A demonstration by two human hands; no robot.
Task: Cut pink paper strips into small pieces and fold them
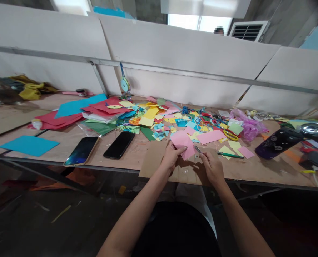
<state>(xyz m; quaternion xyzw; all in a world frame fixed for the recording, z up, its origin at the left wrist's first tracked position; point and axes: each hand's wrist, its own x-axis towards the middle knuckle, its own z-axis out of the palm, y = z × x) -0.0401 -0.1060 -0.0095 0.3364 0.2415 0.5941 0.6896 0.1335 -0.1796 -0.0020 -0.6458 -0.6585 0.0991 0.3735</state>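
My left hand (172, 156) is closed on a sheet of pink paper (182, 141), with the thumb on top. The sheet is held above a brown cardboard piece (155, 157) at the table's front edge. My right hand (212, 167) grips a small pointed metal tool (198, 149) that looks like scissors; its handles are hidden in the fingers. The tip points up and left, at the right edge of the pink paper. Right of that hand lies a green pen (230, 155) over yellow paper pieces.
Behind my hands spreads a heap of paper scraps (159, 128), with yellow-handled scissors (230, 135). Two phones (82, 150) (119, 144) and a blue sheet (29, 145) lie left. A dark bottle (278, 142) and a charger (313, 160) are right. White panels (175, 46) stand behind the table.
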